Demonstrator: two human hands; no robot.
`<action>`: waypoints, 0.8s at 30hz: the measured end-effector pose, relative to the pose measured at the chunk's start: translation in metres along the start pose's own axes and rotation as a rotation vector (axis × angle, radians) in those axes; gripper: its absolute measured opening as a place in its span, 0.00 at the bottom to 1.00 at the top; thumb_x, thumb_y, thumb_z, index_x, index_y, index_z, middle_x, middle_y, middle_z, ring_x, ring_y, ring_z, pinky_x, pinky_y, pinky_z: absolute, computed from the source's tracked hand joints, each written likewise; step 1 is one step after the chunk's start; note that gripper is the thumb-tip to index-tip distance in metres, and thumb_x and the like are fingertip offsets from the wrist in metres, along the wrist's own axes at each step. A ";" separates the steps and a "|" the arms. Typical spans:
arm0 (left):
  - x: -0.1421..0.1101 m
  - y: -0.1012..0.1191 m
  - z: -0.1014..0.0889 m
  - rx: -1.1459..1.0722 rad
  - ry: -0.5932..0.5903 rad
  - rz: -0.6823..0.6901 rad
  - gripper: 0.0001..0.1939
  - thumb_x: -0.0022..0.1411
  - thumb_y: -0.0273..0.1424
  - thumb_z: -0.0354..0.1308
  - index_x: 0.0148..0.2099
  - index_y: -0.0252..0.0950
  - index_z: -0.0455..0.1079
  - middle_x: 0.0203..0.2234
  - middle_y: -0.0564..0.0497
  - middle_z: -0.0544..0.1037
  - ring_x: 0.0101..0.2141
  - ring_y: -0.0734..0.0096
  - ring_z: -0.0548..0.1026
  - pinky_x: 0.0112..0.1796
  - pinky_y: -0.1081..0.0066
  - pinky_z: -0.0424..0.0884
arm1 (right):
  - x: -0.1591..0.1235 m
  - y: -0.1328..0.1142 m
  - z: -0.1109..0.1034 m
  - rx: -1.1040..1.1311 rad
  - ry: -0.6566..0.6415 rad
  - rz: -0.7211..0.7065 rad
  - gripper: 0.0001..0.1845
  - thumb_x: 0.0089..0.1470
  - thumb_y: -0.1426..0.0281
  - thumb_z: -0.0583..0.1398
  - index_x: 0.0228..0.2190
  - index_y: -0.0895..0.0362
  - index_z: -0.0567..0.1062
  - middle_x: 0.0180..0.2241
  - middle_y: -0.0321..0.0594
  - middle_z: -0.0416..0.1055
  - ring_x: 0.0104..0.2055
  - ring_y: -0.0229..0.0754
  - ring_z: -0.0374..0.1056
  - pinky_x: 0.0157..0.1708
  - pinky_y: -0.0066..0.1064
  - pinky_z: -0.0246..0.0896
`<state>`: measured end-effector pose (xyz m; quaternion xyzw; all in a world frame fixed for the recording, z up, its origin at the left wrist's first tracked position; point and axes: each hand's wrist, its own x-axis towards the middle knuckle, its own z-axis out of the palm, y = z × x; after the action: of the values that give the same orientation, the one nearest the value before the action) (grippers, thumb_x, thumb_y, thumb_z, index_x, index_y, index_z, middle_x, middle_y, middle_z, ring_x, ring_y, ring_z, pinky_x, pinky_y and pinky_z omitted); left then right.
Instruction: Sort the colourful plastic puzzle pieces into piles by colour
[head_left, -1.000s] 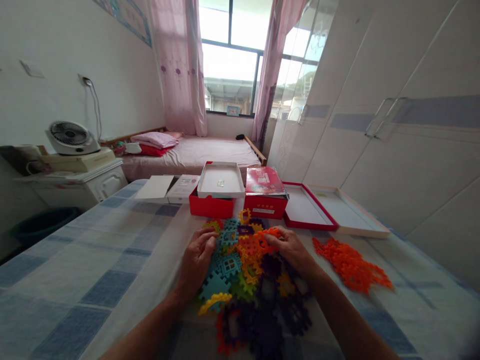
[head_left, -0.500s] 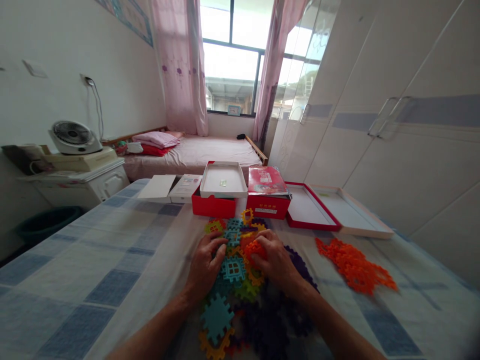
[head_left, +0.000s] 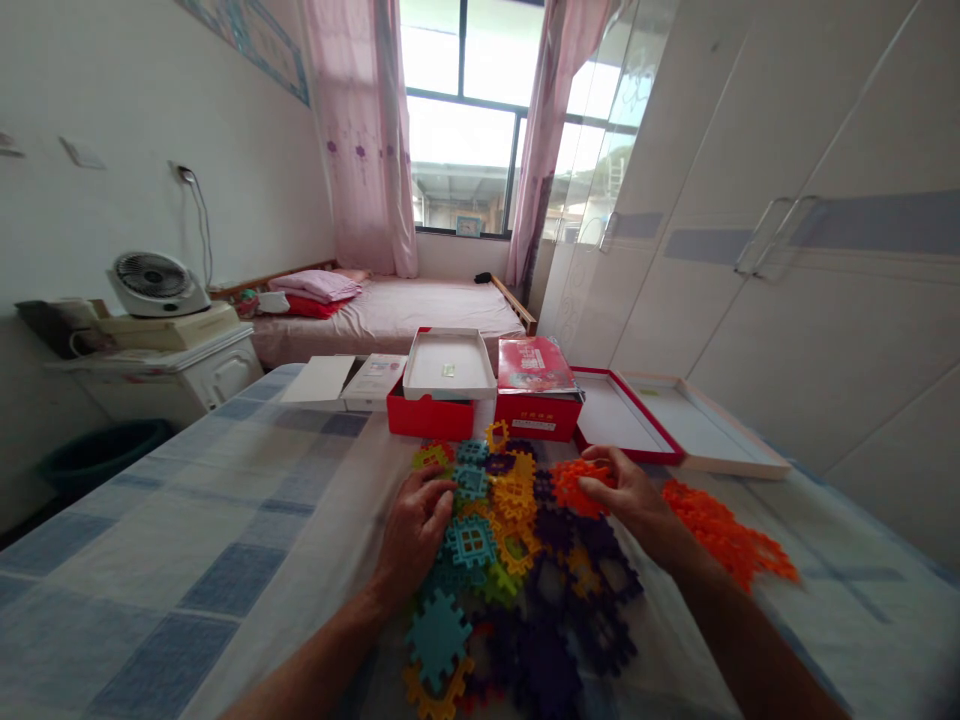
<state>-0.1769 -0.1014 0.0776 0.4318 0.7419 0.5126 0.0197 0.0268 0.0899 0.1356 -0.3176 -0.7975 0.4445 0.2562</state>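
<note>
A heap of toothed plastic building pieces lies in front of me: teal ones [head_left: 472, 541], yellow ones [head_left: 514, 497] and dark purple ones [head_left: 546, 668]. My left hand [head_left: 420, 520] rests at the heap's left edge beside the teal pieces, fingers loosely stretched out and holding nothing. Between the thumb and fingers of my right hand [head_left: 626, 495] is a bunch of orange building pieces [head_left: 574, 487], above the right side of the heap. A separate pile of orange pieces [head_left: 724, 530] lies to the right, partly behind my right forearm.
Behind the heap stand a red box [head_left: 429, 415] with a white lid [head_left: 448, 365] on it and another red box [head_left: 536, 415] topped by a red packet. Shallow open trays [head_left: 697, 440] lie at the back right. A checked cloth [head_left: 210, 560] covers the table.
My right hand has moved right, carrying the orange pieces away from the middle of the heap and uncovering yellow and purple ones. My left hand has stayed almost still.
</note>
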 end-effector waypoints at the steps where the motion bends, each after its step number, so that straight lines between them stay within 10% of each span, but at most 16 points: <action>1: 0.001 0.000 0.000 0.002 0.002 -0.003 0.14 0.60 0.34 0.49 0.38 0.37 0.74 0.46 0.46 0.71 0.46 0.64 0.70 0.49 0.64 0.65 | 0.001 0.010 -0.013 -0.053 0.071 0.023 0.21 0.47 0.62 0.57 0.43 0.56 0.65 0.38 0.42 0.71 0.37 0.42 0.68 0.36 0.32 0.63; 7: 0.013 -0.009 -0.009 -0.004 0.076 -0.047 0.14 0.59 0.36 0.48 0.37 0.36 0.73 0.46 0.46 0.70 0.46 0.63 0.70 0.50 0.63 0.64 | 0.008 0.070 -0.093 -0.524 0.269 0.194 0.20 0.44 0.66 0.55 0.41 0.57 0.70 0.39 0.47 0.73 0.38 0.47 0.70 0.38 0.36 0.63; 11: 0.023 -0.023 -0.016 -0.002 0.183 -0.097 0.15 0.57 0.38 0.49 0.35 0.36 0.73 0.44 0.46 0.71 0.46 0.61 0.70 0.50 0.63 0.63 | 0.005 0.075 -0.102 -0.830 0.366 0.103 0.20 0.45 0.68 0.53 0.42 0.59 0.71 0.44 0.51 0.70 0.45 0.53 0.67 0.43 0.41 0.61; 24: 0.019 -0.039 -0.009 0.061 0.097 -0.118 0.18 0.58 0.39 0.48 0.38 0.33 0.73 0.44 0.44 0.72 0.46 0.60 0.69 0.51 0.59 0.62 | 0.042 0.018 0.053 -0.624 -0.051 -0.277 0.32 0.43 0.81 0.51 0.52 0.62 0.66 0.53 0.51 0.62 0.55 0.48 0.57 0.54 0.37 0.52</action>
<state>-0.2172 -0.0996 0.0599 0.3624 0.7813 0.5081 0.0009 -0.0327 0.0987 0.0994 -0.2581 -0.9367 0.1478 0.1848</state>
